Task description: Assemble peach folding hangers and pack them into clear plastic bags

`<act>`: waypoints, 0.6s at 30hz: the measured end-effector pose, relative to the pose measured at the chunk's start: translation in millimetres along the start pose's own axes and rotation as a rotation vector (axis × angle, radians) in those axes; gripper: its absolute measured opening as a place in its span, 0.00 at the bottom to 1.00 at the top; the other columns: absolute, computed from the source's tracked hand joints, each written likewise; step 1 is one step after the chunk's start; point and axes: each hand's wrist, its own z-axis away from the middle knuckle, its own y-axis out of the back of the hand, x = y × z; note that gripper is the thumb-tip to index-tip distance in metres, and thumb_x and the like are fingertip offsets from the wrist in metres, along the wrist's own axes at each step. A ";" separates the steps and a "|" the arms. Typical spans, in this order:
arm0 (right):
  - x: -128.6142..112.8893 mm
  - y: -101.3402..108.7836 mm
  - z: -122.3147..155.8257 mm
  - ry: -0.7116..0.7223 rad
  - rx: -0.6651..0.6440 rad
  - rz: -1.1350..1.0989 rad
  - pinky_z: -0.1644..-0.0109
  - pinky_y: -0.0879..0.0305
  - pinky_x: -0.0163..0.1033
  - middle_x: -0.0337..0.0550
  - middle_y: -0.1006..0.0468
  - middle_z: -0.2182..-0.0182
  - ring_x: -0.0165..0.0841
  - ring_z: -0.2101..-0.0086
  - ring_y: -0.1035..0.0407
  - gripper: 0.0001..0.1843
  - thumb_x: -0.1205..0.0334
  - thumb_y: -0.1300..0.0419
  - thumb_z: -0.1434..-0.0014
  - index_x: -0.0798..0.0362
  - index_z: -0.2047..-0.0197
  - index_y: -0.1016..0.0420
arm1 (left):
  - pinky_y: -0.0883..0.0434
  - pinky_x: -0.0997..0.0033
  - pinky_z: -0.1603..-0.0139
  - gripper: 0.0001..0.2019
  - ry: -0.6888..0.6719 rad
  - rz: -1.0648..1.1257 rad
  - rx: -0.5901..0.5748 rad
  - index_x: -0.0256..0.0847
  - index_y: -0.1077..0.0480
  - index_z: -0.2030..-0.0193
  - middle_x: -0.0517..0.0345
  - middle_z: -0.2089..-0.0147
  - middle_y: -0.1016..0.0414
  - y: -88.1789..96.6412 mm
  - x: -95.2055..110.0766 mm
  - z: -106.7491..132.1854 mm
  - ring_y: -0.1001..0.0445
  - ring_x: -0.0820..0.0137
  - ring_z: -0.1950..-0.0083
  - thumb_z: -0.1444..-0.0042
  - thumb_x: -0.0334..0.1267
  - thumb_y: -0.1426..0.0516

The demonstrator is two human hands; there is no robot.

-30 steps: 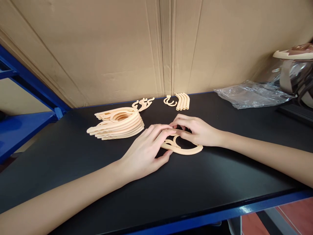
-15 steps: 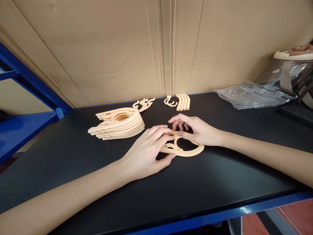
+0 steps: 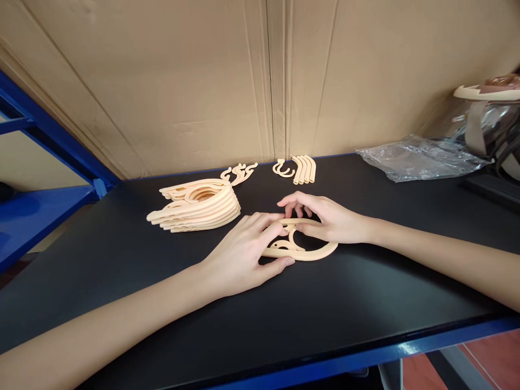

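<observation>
A beige plastic folding hanger (image 3: 314,254) lies flat on the black tabletop, its curved arms around a ring-shaped middle. My left hand (image 3: 244,252) grips its left end, thumb along the near arm and fingers across the far side, covering that end. From the right, my right hand (image 3: 325,219) reaches over the far arm, with the thumb at the ring and the other fingers curled beyond the edge. Left of my hands sits a stack of similar beige hangers (image 3: 199,211), several loose hooks (image 3: 239,173) touching or close behind it.
Toward the back are a beige hook piece (image 3: 283,169) and a row of curved beige pieces (image 3: 304,169). A clear plastic bag (image 3: 418,157) lies at the back right beside dark objects. Cardboard (image 3: 182,81) walls the rear; a blue metal frame (image 3: 52,141) stands left.
The hanger has shifted slightly under my hands, and its far arm shows more now. My right thumb has moved a little to the near side, and my left fingers have drawn slightly back.
</observation>
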 end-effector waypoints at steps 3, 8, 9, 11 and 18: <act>0.3 -0.9 -1.3 -0.016 0.029 -0.001 0.62 0.35 0.36 0.41 0.27 0.59 0.29 0.66 0.35 0.19 0.64 0.44 0.39 0.51 0.45 0.37 | 0.32 0.56 0.49 0.14 0.020 -0.017 -0.004 0.41 0.32 0.51 0.52 0.44 0.30 0.9 -0.3 0.0 0.32 0.59 0.47 0.41 0.43 0.41; 4.0 -1.9 -3.5 -0.170 0.186 0.034 0.65 0.37 0.36 0.38 0.26 0.66 0.29 0.69 0.34 0.16 0.53 0.46 0.36 0.51 0.49 0.32 | 0.32 0.58 0.50 0.15 0.033 -0.044 0.081 0.41 0.31 0.54 0.53 0.47 0.29 -1.4 -1.1 1.1 0.31 0.60 0.49 0.45 0.43 0.38; 4.2 -1.5 -3.6 -0.216 0.219 0.045 0.66 0.38 0.35 0.37 0.26 0.68 0.28 0.71 0.34 0.15 0.51 0.46 0.36 0.51 0.51 0.30 | 0.32 0.59 0.49 0.15 0.037 -0.052 0.113 0.41 0.31 0.55 0.53 0.47 0.29 -1.8 -1.2 1.4 0.30 0.61 0.49 0.46 0.43 0.37; 3.6 -0.3 -3.3 -0.287 0.260 0.060 0.70 0.42 0.34 0.35 0.29 0.74 0.26 0.75 0.38 0.17 0.47 0.48 0.36 0.52 0.59 0.28 | 0.32 0.60 0.49 0.16 0.056 -0.069 0.183 0.40 0.32 0.55 0.53 0.47 0.29 -2.0 -1.2 1.8 0.30 0.61 0.49 0.47 0.42 0.36; -1.5 2.2 -1.5 -0.291 0.210 -0.088 0.76 0.51 0.33 0.32 0.37 0.82 0.24 0.79 0.46 0.20 0.45 0.46 0.37 0.54 0.66 0.27 | 0.32 0.58 0.49 0.19 0.120 -0.082 0.301 0.39 0.35 0.53 0.52 0.48 0.27 -0.1 -1.6 1.5 0.29 0.60 0.49 0.47 0.44 0.36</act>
